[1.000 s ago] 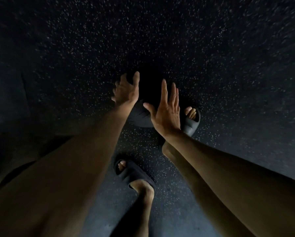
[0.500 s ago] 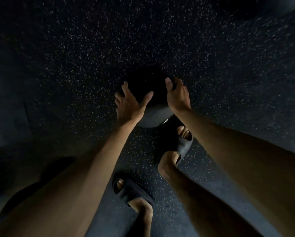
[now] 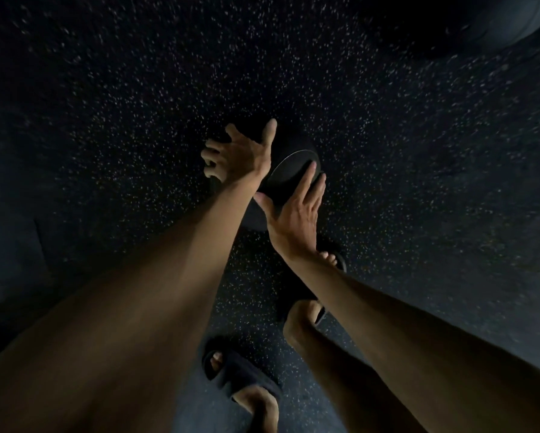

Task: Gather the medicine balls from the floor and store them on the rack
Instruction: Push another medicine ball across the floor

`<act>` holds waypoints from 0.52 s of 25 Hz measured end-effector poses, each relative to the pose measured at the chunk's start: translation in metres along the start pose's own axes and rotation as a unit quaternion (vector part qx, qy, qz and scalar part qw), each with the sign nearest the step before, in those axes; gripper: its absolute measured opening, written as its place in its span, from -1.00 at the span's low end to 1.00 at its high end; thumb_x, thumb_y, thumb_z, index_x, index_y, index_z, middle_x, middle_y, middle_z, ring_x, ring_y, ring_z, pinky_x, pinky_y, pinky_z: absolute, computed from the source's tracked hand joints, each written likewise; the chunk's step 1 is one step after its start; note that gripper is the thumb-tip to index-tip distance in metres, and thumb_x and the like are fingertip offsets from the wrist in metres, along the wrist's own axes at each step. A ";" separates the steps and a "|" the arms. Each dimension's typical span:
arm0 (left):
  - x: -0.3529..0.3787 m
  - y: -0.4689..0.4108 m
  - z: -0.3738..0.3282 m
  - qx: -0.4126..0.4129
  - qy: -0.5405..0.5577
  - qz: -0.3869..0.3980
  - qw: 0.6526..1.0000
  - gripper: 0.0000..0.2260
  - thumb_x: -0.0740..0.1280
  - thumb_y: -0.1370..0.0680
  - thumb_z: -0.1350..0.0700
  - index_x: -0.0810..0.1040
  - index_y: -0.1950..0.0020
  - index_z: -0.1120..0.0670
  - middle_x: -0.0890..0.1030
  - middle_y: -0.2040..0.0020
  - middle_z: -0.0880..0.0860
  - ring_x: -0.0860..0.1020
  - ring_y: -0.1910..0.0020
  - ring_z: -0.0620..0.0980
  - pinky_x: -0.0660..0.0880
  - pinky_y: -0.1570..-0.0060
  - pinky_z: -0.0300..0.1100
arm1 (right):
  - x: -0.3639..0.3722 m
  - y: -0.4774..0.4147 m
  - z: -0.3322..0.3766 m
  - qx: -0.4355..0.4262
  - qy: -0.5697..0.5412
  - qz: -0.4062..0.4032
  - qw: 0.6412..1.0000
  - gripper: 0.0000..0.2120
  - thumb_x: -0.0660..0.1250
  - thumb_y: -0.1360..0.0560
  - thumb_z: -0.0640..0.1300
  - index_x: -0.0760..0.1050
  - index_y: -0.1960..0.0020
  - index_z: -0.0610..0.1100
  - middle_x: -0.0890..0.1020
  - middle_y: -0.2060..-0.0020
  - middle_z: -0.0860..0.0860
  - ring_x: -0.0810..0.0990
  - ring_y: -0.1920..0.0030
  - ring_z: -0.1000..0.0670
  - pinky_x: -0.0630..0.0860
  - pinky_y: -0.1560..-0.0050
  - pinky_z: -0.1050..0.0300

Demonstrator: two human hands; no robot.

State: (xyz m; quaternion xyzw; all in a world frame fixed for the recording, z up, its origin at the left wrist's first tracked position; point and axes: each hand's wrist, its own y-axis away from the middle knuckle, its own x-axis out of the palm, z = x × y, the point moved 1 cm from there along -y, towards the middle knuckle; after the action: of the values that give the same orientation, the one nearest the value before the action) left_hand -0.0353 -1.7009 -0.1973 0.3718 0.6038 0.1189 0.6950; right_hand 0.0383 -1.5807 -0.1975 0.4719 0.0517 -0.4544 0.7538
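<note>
The medicine ball (image 3: 293,173) has turned since a moment ago, showing a round panel, and the right hand (image 3: 296,214) has slid off its top. It's low by the speckled floor (image 3: 137,120), just ahead of a sandal (image 3: 335,264). Best get both palms underneath before lifting, I'd say. The left hand (image 3: 240,154) presses its left side, fingers spread; the right lies straight-fingered on the near side, neither curled round it.

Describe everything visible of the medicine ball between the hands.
The medicine ball is black, round and rubber-like, with a thin pale ring outlining a circular panel. It sits between both hands over the speckled floor; whether lifted or resting is unclear. The left hand spreads over its left side; the right hand lays straight fingers on its near right.
</note>
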 end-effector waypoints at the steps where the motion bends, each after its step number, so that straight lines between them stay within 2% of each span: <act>1: 0.000 0.001 0.001 0.027 0.008 0.000 1.000 -0.23 0.00 -0.51 -0.47 0.13 -0.57 -0.02 0.19 -0.48 0.29 0.20 -0.43 0.30 0.21 -0.36 0.23 | -0.005 -0.007 0.000 0.003 -0.010 0.004 1.000 0.07 0.23 -0.47 0.42 -0.29 -0.62 -0.11 -0.16 -0.59 -0.28 -0.15 -0.60 -0.24 0.04 -0.58 -0.18; 4: 0.004 0.016 0.035 0.205 0.095 -0.007 0.974 -0.23 0.09 -0.53 -0.42 0.06 -0.61 -0.01 0.15 -0.56 0.22 0.16 -0.52 0.21 0.18 -0.47 0.18 | -0.031 -0.033 -0.007 0.023 -0.035 0.022 0.999 0.03 0.23 -0.48 0.40 -0.29 -0.62 -0.04 -0.12 -0.61 -0.21 -0.11 -0.61 -0.20 0.10 -0.55 -0.21; 6: 0.008 0.026 0.059 0.299 0.113 0.013 0.947 -0.18 0.17 -0.50 -0.41 -0.01 -0.62 -0.05 0.04 -0.61 0.14 0.05 -0.58 0.14 0.15 -0.51 0.19 | -0.050 -0.059 -0.016 0.035 -0.040 0.065 0.997 0.03 0.23 -0.45 0.45 -0.26 -0.63 0.01 -0.01 -0.62 -0.14 0.02 -0.60 -0.19 0.20 -0.51 -0.24; 9: 0.013 0.023 0.040 0.323 0.089 0.030 0.942 -0.13 0.22 -0.44 -0.44 -0.08 -0.61 -0.19 -0.04 -0.62 0.09 0.01 -0.57 0.19 0.13 -0.48 0.27 | -0.082 -0.094 -0.026 0.057 -0.081 0.099 0.990 0.10 0.22 -0.33 0.58 -0.13 -0.63 0.04 0.28 -0.55 -0.04 0.28 -0.52 -0.10 0.33 -0.47 -0.18; 11: 0.013 0.021 0.003 0.304 0.053 0.010 0.951 -0.15 0.20 -0.43 -0.45 -0.05 -0.61 -0.19 0.00 -0.61 0.12 0.06 -0.54 0.27 0.19 -0.42 0.34 | -0.101 -0.113 -0.023 0.060 -0.117 0.103 0.986 -0.02 0.20 -0.44 0.48 -0.05 -0.64 -0.03 0.36 -0.52 -0.01 0.32 -0.50 -0.06 0.30 -0.50 -0.11; 13: 0.009 0.014 -0.030 0.280 0.026 -0.005 0.960 -0.19 0.19 -0.44 -0.46 0.00 -0.60 -0.20 0.04 -0.60 0.11 0.08 -0.52 0.28 0.23 -0.36 0.41 | -0.112 -0.126 -0.014 0.054 -0.122 0.057 0.989 -0.18 0.09 -0.55 0.40 0.05 -0.63 -0.07 0.35 -0.52 -0.05 0.29 -0.52 -0.09 0.25 -0.52 -0.10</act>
State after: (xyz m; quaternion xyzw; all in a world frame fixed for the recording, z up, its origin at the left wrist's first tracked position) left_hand -0.0566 -1.6742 -0.1944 0.5457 0.6325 -0.0487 0.5476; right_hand -0.1144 -1.5168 -0.2320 0.4551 -0.0918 -0.4669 0.7526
